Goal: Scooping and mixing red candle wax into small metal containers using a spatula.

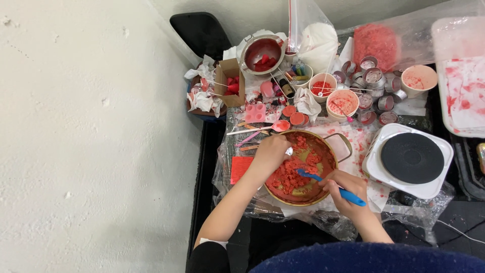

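A round pot (329,152) with a gold rim sits on the table, and inside it lie crumbled red wax pieces (289,176). My left hand (271,152) grips the pot's near-left rim, fingers curled over the edge. My right hand (344,188) is closed on a blue-handled tool (351,196) whose tip reaches into the red crumbs near the pot's middle.
A white single hot plate (410,160) stands right of the pot. Behind are several small metal tins (375,77), paper cups (343,103) with red bits, a steel bowl (261,52), a pink mould (255,112), a cardboard box (230,82), plastic bags. A white wall fills the left.
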